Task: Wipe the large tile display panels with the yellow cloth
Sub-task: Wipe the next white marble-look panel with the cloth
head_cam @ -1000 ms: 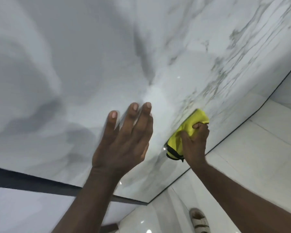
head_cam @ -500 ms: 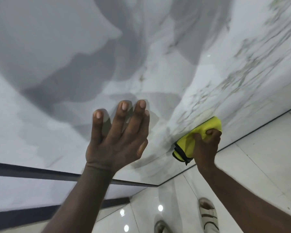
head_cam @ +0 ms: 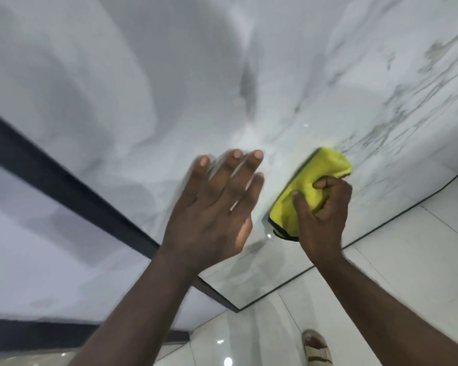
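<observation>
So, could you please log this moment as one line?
right hand: grips yellow cloth on marbled tile panel | left hand: open by panel

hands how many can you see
2: left hand, fingers straight, over the panel; right hand just right of it, gripping the cloth. None seem hidden.

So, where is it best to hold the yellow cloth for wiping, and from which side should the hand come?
Grip the bunched middle of the yellow cloth, coming from the side facing away from the tile panel. Its flat face lies against the panel, so only the outer folds are free; the right hand grips it so, from below.
</observation>
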Available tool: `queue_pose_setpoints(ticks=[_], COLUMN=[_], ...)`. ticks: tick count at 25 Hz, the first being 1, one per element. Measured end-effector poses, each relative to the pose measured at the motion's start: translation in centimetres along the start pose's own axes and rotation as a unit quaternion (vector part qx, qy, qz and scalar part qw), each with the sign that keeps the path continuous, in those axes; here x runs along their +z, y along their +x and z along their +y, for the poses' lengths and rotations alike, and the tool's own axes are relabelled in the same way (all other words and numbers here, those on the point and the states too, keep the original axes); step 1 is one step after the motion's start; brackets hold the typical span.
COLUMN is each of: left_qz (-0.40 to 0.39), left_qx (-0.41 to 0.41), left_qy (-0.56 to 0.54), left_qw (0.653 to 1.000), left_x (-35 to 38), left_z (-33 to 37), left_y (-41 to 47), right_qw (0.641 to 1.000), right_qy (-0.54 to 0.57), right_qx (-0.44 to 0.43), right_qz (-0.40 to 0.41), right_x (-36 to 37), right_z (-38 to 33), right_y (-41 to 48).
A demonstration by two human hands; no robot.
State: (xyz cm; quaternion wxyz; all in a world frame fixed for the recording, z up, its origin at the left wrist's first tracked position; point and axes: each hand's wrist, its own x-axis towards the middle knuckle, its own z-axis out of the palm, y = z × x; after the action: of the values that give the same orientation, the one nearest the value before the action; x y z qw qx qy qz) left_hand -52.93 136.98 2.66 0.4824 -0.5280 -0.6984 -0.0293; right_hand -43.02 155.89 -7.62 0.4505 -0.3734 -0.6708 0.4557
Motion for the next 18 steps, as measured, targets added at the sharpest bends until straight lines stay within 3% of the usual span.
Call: queue_pose_setpoints(ticks=[1,4,5,8,10,12,15,16,18], left_qz=[0.001,-0.006,-0.009,0.01,0.015,0.015,0.005,-0.002,-0.008], left_qx=[-0.006,0.0,-0.003,-0.023,-0.032,-0.027,-0.005,0.004,0.013], left_qy=[0.007,0.029,0.04,0.057,0.063,0.067,0.075,0.074,0.058], left_qw=[1.0,1.0,0.999,0.998,0.997,0.997,0.997,0.997,0.998], left_x=[-0.7,-2.7,-3.1,-4.3,-5.5,-6.6,-7.2,-7.3,-7.1], left_z=[-0.9,-3.0,-3.6,-5.4,-7.1,-8.7,-10.8,-11.2,-11.5], left_y=[-1.0,-4.0,-4.8,-7.4,-9.1,-10.5,-12.0,-12.3,-12.6], right_qw=[0.999,0.986,0.99,0.994,0.994,0.992,0.986,0.985,0.994], right_qy=[-0.009,-0.047,-0.027,0.015,0.061,0.094,0.018,0.033,0.087], right_qx=[-0.016,0.138,0.111,-0.104,-0.083,0.017,-0.168,-0.171,-0.021], right_qz=[0.028,0.084,0.083,-0.013,0.037,0.078,-0.007,-0.007,0.055], right_x=[0.8,2.6,3.0,3.8,5.2,6.9,8.0,8.0,8.6], right_z=[-0.6,-2.7,-3.9,-7.4,-9.0,-10.9,-11.2,-10.4,-10.0], right_y=[-0.1,-1.0,-2.6,-7.9,-9.0,-10.0,-13.9,-14.3,-14.6])
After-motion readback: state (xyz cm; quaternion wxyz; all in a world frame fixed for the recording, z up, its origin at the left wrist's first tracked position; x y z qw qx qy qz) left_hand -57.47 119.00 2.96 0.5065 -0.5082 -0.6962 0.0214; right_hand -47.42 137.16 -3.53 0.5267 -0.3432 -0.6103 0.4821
